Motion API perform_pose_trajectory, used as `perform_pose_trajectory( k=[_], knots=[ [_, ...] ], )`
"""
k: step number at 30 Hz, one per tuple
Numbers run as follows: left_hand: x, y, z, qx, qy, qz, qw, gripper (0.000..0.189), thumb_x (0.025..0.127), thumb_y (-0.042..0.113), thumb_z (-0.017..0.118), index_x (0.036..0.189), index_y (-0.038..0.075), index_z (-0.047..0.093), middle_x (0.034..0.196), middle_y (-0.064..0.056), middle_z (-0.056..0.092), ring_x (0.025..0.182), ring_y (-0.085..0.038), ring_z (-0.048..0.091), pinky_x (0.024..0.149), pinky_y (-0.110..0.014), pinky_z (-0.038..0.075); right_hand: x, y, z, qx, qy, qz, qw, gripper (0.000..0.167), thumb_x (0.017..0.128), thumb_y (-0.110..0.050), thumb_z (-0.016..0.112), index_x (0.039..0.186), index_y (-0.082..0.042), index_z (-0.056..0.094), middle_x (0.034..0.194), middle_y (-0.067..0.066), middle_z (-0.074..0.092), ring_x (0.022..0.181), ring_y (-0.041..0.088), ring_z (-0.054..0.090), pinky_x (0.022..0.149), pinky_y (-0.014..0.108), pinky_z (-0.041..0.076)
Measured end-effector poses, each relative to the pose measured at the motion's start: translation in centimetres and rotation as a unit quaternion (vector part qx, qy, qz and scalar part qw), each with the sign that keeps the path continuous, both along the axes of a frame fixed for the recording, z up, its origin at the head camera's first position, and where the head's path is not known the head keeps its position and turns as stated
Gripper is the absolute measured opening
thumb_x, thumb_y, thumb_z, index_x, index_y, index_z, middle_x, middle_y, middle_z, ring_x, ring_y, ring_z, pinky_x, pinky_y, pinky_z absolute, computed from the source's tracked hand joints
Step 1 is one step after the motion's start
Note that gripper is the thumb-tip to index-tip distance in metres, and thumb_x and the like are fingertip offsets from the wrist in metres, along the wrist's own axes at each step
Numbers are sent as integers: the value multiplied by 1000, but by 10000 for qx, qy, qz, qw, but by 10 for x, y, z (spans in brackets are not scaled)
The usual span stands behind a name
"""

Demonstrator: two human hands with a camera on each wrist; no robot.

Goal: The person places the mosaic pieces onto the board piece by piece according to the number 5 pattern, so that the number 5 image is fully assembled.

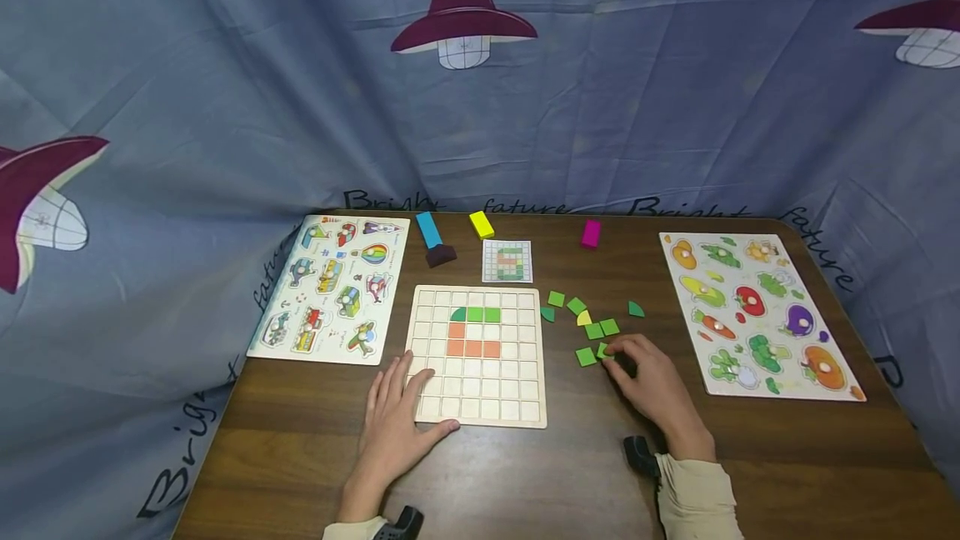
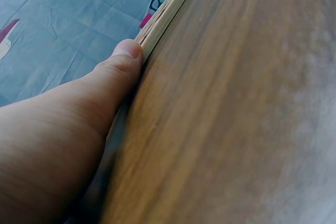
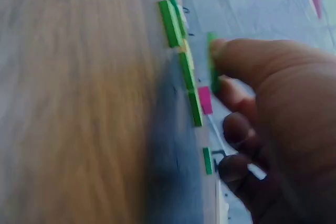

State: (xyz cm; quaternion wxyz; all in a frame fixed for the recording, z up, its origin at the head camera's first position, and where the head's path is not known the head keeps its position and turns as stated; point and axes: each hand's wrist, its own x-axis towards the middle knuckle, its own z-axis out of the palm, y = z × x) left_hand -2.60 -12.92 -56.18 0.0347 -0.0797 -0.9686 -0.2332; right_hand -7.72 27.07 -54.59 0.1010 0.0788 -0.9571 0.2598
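A pale wooden grid board (image 1: 480, 411) lies flat in front of me. Near its top, a green row with a rounded left piece sits above orange squares (image 1: 473, 348). My left hand (image 1: 393, 427) rests at the board's lower left corner, fingers extended along the left side and thumb (image 2: 128, 51) against the near edge. To the right of the board, my right hand (image 1: 654, 386) pinches a green square tile (image 3: 214, 80) between thumb and fingertip, held above the table in the right wrist view. Loose green squares (image 1: 586, 357) and a yellow rounded piece (image 1: 583, 318) lie close by.
A small pattern card (image 1: 507, 277) lies beyond the board. Blue (image 1: 428, 230), dark brown (image 1: 441, 255), yellow (image 1: 482, 225) and magenta (image 1: 591, 233) pieces are along the back. Picture boards flank the area, one with vehicles (image 1: 341, 273), another with vegetables (image 1: 750, 340).
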Motion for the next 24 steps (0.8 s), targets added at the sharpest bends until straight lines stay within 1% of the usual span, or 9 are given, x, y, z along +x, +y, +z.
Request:
perform_pose_trajectory(
  k=[4,8,11,13,16,21,24],
  knots=[
    [0,-1,0,-29,25,23,10000,90,73,77,72,143,24,52,169,-9,24,156,-32,22,126,-56,15,-8,-11,9,-192,-86,-23,9998,16,90,-18,78,104,-12,73,111,7,68,105,30,68,91,53,57],
    [-1,-1,1,-52,65,9,10000,89,74,77,72,143,24,52,169,-9,25,157,-32,21,126,-55,15,-23,-32,18,-284,-112,82,9995,17,91,-20,78,105,-13,73,112,6,68,106,28,68,92,52,57],
    [-1,0,1,-26,56,-21,10000,89,74,77,72,143,24,52,169,-10,25,157,-33,21,126,-55,14,-36,-54,24,-289,-222,295,9989,18,92,-21,77,108,-13,73,113,5,69,97,25,66,84,46,58],
    [-1,0,1,-2,33,-25,10000,89,74,76,72,143,24,52,169,-10,25,157,-33,21,126,-55,14,-44,-68,25,-220,-343,462,9981,18,93,-22,76,109,-14,73,114,4,69,94,22,65,81,42,57],
    [-1,0,2,8,-8,-20,10000,89,74,76,72,143,24,52,169,-10,26,157,-32,21,126,-55,13,-56,-89,26,-113,-560,670,9961,18,94,-24,76,110,-16,73,114,3,68,91,20,63,78,40,56],
    [0,1,0,-15,-17,-8,10000,89,74,76,73,144,24,52,169,-10,25,157,-32,21,127,-55,13,-74,-114,25,12,-768,903,9929,17,94,-25,75,109,-17,74,117,2,68,97,23,66,83,42,58],
    [0,1,-1,-1,18,3,10000,89,74,76,73,143,24,53,169,-10,25,156,-33,21,126,-56,14,-82,-123,22,165,-804,1006,9915,16,93,-24,76,108,-18,75,116,2,68,104,24,68,89,44,59]
  ],
)
